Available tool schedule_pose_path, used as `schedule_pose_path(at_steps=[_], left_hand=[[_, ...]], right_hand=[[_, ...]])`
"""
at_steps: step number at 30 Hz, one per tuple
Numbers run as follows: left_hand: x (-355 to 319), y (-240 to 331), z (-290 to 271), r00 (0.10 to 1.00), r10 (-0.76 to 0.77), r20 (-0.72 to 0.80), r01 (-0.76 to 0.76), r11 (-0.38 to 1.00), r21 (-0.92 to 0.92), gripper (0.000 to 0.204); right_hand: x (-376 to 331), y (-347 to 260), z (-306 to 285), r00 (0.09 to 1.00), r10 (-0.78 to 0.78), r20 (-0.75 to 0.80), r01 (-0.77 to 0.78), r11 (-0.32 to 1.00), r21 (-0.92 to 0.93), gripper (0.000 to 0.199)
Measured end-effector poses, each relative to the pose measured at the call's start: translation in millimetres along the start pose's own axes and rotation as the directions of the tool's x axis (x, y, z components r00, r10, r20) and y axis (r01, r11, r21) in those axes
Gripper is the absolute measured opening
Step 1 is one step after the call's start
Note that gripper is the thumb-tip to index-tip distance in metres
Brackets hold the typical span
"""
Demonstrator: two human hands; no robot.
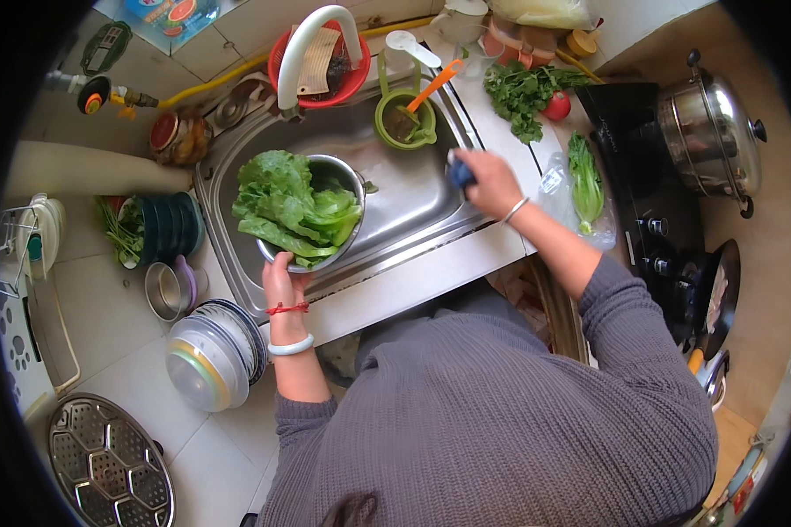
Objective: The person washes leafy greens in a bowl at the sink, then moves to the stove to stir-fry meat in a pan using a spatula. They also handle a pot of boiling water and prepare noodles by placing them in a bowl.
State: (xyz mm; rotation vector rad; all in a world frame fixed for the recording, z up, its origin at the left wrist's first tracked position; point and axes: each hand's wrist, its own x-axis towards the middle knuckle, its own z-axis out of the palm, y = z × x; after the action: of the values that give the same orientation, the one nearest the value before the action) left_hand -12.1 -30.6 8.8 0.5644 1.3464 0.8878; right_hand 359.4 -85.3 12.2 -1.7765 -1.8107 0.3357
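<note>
My left hand (283, 279) grips the near rim of a metal bowl (360, 180), with the thumb and fingers curled at its edge. Green lettuce leaves (281, 200) fill the bowl and spill over its left side. The bowl is over the left part of a steel sink (409, 193). Closed around a small dark blue object (459, 173), my right hand (494, 184) is above the sink's right edge. What kind of thing it is cannot be made out. Beyond that hand, a green strainer cup (406, 120) with an orange-handled utensil (435, 85) sits at the sink's back right.
A white faucet (321, 44) arches over a red basket (360, 79). Cilantro (523, 92), a radish (556, 106) and leafy greens (584, 180) lie right of the sink. A steel pot (707, 127) stands on the black stove (628, 140). Stacked bowls (206, 369) are at left.
</note>
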Motion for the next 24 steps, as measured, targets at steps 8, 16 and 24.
schedule_pose_path(at_steps=[8,16,24], left_hand=[[-9,14,4,0.994,-0.004,0.107,0.003,1.0,0.016,0.035],[-9,6,4,0.999,0.011,0.047,-0.013,0.999,0.041,0.037],[-23,16,14,0.995,0.083,0.049,-0.085,0.996,0.024,0.035]], right_hand=[[94,33,44,0.977,-0.014,0.213,0.129,0.831,-0.541,0.061],[54,-1,28,0.914,0.123,0.387,0.125,0.821,-0.557,0.031],[-42,-26,-8,0.878,0.252,0.407,-0.091,0.922,-0.376,0.031]])
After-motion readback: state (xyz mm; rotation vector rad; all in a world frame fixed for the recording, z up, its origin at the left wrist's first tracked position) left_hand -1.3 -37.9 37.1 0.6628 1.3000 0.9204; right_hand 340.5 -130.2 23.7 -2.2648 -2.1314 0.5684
